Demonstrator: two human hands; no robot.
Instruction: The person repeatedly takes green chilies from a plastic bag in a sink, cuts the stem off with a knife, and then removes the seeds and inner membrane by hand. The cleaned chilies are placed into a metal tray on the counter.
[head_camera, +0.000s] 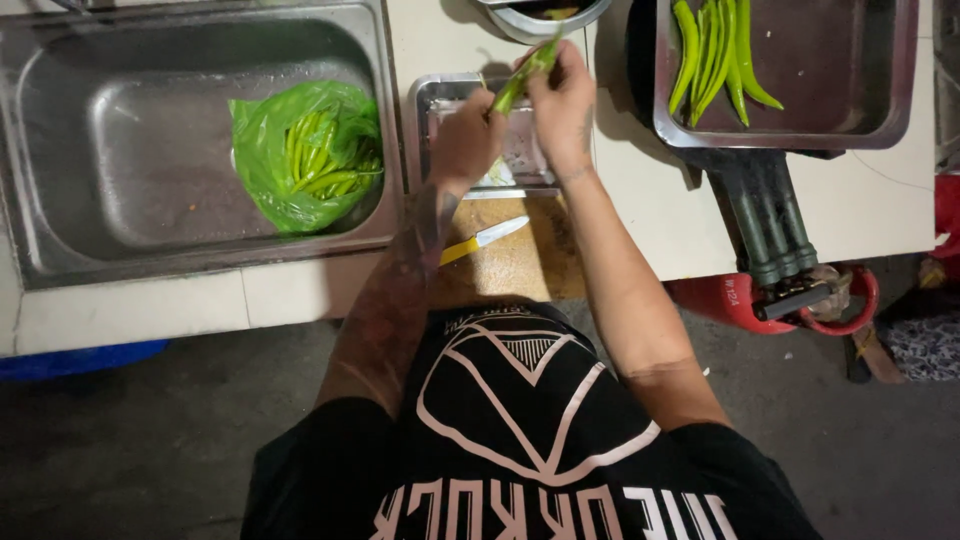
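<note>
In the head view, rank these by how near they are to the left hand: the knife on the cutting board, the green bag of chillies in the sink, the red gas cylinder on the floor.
From the left hand:
1. Knife, nearest, on the cutting board just below the hand.
2. Green bag of chillies, farther, to the left in the sink.
3. Red gas cylinder, farthest, on the floor at lower right.

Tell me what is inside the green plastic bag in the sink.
The green plastic bag lying in the sink holds long green chili peppers, seen through its thin film. How many lie underneath is hidden by folds.
</note>
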